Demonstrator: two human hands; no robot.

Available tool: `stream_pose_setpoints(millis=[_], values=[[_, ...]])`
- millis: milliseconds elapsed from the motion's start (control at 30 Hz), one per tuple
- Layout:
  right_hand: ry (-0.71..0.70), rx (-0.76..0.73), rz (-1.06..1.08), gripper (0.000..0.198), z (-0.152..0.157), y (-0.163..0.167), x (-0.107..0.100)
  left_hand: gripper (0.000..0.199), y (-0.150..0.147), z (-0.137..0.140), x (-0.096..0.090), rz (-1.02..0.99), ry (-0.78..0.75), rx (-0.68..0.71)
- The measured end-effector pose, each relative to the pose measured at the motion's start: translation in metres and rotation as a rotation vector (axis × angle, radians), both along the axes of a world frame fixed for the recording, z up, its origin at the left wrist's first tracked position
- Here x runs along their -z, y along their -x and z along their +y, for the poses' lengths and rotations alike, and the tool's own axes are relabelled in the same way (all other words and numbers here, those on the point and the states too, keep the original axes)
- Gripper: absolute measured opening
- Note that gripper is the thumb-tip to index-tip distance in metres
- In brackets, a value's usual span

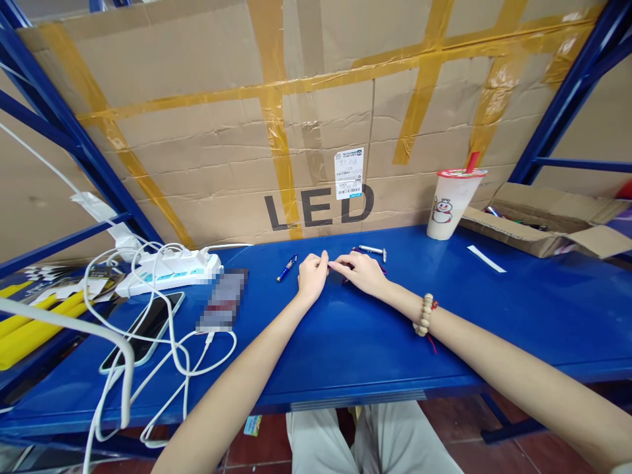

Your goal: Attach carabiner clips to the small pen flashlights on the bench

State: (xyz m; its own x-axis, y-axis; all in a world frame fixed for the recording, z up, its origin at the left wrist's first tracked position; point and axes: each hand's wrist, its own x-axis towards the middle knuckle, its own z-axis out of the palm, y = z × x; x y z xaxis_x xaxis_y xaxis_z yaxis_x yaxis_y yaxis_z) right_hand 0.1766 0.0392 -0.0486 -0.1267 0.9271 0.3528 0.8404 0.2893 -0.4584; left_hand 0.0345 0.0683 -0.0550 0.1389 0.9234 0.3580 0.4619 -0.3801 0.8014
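Note:
My left hand [313,278] is closed above the blue shelf top, thumb uppermost; whatever its fingers hold is hidden. My right hand [364,271] meets it at the fingertips, with its fingers curled in a pinch. Bits of something dark red show beneath and behind the right hand, too small to make out. To the left of my left hand lies a short blue pen-like piece [286,269] with metal parts. A silver pen-like piece [372,250] with a crosswise end rests just beyond my right hand.
At the left are a white power strip [170,275], tangled white cables, a phone [143,332] and a blurred dark device [223,300]. A drink cup [447,210], a paper strip [486,259] and an open cardboard box [530,230] stand right. A large LED carton [222,158] closes the back.

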Motion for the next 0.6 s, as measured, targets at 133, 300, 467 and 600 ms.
stream_pose_setpoints(millis=[133,300,467,600], values=[[-0.036,-0.017,0.019,0.034,0.003,-0.001,0.003,0.050,-0.001,0.000,0.000,-0.015,-0.003,0.011],[-0.116,-0.110,0.088,0.031,0.006,-0.002,0.007,0.048,-0.001,-0.001,-0.001,-0.045,0.004,0.008],[-0.176,-0.215,0.242,0.031,0.011,-0.003,0.012,0.042,-0.002,0.002,0.000,-0.104,0.025,-0.031],[-0.233,-0.188,0.202,0.028,0.012,-0.004,0.014,0.032,-0.001,0.003,0.001,-0.139,0.031,-0.051]])
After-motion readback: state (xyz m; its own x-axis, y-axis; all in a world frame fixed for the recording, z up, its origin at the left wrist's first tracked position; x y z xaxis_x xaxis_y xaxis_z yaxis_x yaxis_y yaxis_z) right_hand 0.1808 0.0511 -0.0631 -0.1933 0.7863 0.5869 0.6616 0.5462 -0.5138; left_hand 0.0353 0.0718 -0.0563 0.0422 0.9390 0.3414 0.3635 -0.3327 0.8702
